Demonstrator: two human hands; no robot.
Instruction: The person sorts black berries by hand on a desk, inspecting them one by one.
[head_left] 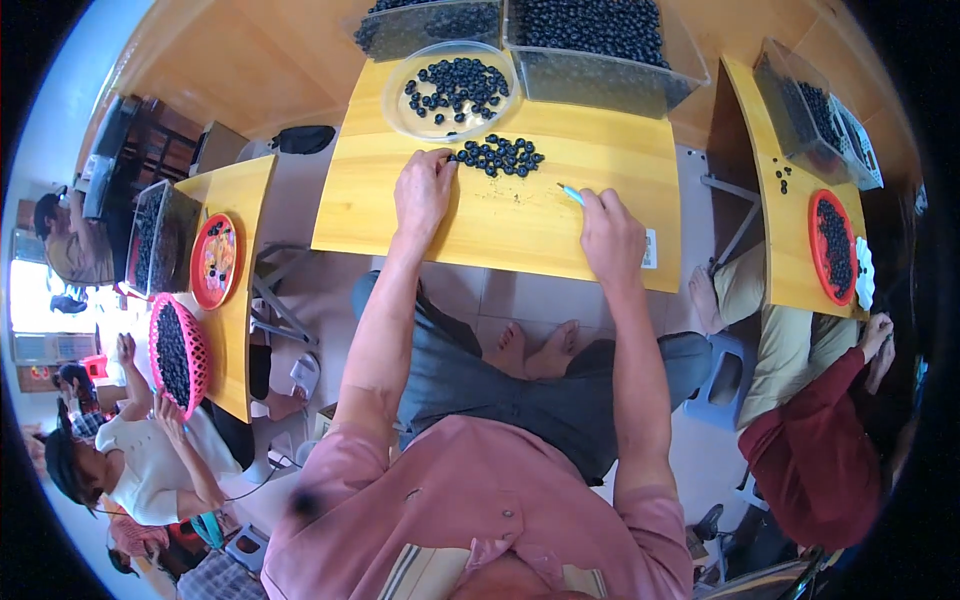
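Right hand (612, 236): grip closed around teal pen-like tool (571, 194). Left hand (424, 194): fingertips at black beads (505, 156), hold unconfirmed. Advisable: steady one bead before tool contact.

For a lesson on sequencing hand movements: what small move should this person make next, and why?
Probably bring the slim blue tool toward the left hand: the right hand holds it apart from the loose black beads, while the left hand is at their left edge.
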